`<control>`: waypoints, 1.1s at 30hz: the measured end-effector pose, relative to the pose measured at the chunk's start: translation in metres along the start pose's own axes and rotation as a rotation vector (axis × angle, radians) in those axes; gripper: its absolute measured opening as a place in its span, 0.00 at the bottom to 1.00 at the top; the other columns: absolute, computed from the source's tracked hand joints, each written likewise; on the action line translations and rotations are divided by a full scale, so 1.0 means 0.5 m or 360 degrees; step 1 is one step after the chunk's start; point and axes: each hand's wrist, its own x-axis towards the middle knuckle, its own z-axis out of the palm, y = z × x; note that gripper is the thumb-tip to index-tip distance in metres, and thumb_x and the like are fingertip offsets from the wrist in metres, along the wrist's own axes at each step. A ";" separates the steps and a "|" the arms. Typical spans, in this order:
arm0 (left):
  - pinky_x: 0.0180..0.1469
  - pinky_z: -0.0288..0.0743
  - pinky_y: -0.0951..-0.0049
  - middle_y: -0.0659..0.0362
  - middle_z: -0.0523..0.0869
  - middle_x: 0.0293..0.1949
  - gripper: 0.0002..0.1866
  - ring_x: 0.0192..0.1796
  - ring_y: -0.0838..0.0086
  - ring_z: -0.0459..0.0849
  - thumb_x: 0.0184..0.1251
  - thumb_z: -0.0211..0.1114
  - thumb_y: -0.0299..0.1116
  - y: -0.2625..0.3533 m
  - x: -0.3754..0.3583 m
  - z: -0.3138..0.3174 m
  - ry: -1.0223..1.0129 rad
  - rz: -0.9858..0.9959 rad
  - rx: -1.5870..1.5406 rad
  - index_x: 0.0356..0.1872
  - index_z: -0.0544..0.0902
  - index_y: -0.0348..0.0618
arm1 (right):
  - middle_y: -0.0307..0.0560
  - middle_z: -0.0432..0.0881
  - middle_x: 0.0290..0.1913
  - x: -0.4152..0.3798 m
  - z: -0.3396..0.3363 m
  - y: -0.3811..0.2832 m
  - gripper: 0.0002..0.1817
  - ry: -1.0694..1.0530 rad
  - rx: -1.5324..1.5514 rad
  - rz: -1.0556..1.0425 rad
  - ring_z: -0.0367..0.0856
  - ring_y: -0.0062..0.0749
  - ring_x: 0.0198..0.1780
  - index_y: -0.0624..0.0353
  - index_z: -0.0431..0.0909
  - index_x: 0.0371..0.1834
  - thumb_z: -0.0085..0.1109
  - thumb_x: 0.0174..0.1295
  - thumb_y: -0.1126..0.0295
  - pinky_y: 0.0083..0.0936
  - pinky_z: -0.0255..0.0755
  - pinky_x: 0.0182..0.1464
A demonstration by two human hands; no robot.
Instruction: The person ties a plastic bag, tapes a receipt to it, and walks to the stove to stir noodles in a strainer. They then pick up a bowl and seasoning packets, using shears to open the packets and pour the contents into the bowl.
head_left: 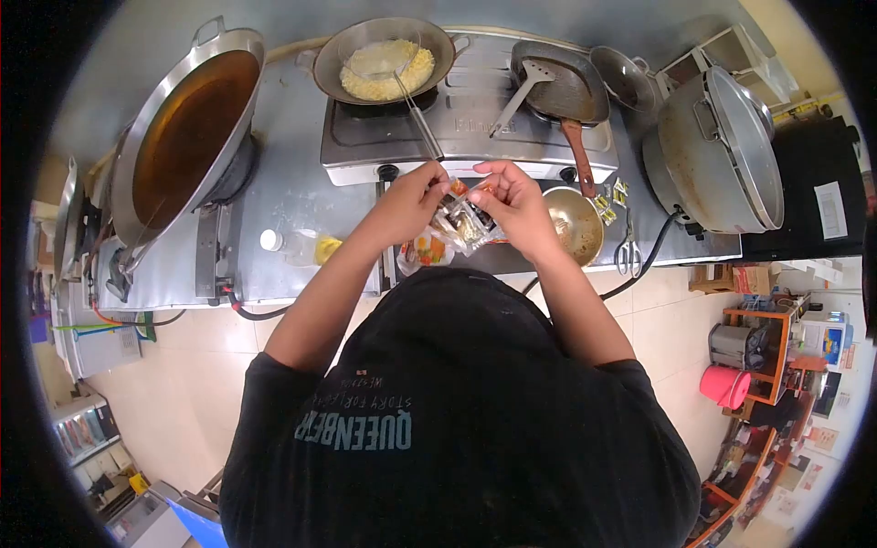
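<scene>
In front of my chest, my left hand (416, 203) and my right hand (519, 208) grip the top of clear seasoning sachets (468, 226), fingers pinched. Red and dark contents show through the plastic. Below my left hand, a clear plastic bag with orange and green pieces (426, 250) lies at the counter edge. A metal bowl (574, 226) stands close to my right hand. On the stove behind, a wok (333, 73) contains pale noodles (416, 75), and a wire strainer (416, 119) rests in it with its handle toward me.
A square pan (585, 82) with a slotted turner (525, 91) sits on the right burner. Scissors (628, 251) and small yellow sachets (607, 208) lie by the bowl. At left are a large wok of dark liquid (239, 50) and a bottle (294, 245); at right, a large pot (681, 160).
</scene>
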 end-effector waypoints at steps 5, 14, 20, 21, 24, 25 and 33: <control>0.39 0.69 0.74 0.63 0.78 0.32 0.04 0.35 0.80 0.72 0.76 0.55 0.28 -0.015 -0.018 0.020 -0.0050 -0.0250 -0.0153 0.41 0.75 0.38 | 0.42 0.86 0.34 -0.003 0.000 -0.028 0.19 0.0036 -0.0400 -0.0135 0.79 0.15 0.35 0.64 0.75 0.54 0.69 0.61 0.76 0.16 0.72 0.39; 0.40 0.70 0.79 0.66 0.77 0.36 0.08 0.39 0.84 0.73 0.80 0.54 0.35 -0.014 -0.021 0.023 -0.0255 -0.0262 -0.0839 0.44 0.76 0.41 | 0.36 0.81 0.37 -0.003 0.020 -0.011 0.10 -0.0083 -0.0860 -0.0191 0.76 0.16 0.37 0.62 0.75 0.44 0.67 0.64 0.76 0.16 0.71 0.43; 0.44 0.84 0.69 0.58 0.82 0.49 0.17 0.48 0.77 0.83 0.78 0.58 0.39 0.013 -0.039 0.066 0.0108 -0.0294 -0.1985 0.56 0.73 0.36 | 0.37 0.79 0.35 0.006 0.019 0.040 0.09 0.0389 -0.0489 -0.0312 0.76 0.14 0.36 0.61 0.72 0.40 0.65 0.65 0.78 0.15 0.71 0.40; 0.45 0.84 0.69 0.57 0.82 0.50 0.18 0.48 0.77 0.83 0.77 0.59 0.37 0.014 -0.046 0.081 0.0096 -0.0255 -0.1787 0.58 0.73 0.35 | 0.36 0.79 0.34 0.008 0.022 0.035 0.10 0.0448 -0.0437 -0.0331 0.75 0.14 0.36 0.61 0.72 0.40 0.66 0.64 0.79 0.15 0.71 0.40; 0.48 0.85 0.69 0.56 0.83 0.50 0.19 0.50 0.76 0.84 0.74 0.63 0.30 0.023 -0.050 0.098 0.0043 -0.0207 -0.1348 0.60 0.72 0.33 | 0.39 0.78 0.33 0.009 0.036 0.030 0.15 0.0573 -0.0253 -0.0426 0.75 0.17 0.32 0.63 0.73 0.45 0.70 0.60 0.75 0.18 0.71 0.36; 0.47 0.85 0.71 0.56 0.83 0.50 0.18 0.49 0.77 0.84 0.74 0.62 0.30 0.022 -0.046 0.096 0.0058 -0.0193 -0.1245 0.59 0.73 0.32 | 0.38 0.78 0.33 0.010 0.038 0.035 0.15 0.0579 -0.0302 -0.0488 0.74 0.17 0.32 0.64 0.73 0.46 0.70 0.61 0.75 0.18 0.71 0.35; 0.36 0.81 0.75 0.56 0.86 0.39 0.12 0.35 0.78 0.86 0.75 0.59 0.30 0.028 -0.034 0.072 -0.0048 -0.0118 -0.0816 0.49 0.76 0.30 | 0.32 0.77 0.31 -0.004 -0.011 0.019 0.09 0.0367 -0.0256 -0.0220 0.70 0.09 0.31 0.61 0.74 0.44 0.64 0.69 0.71 0.11 0.65 0.32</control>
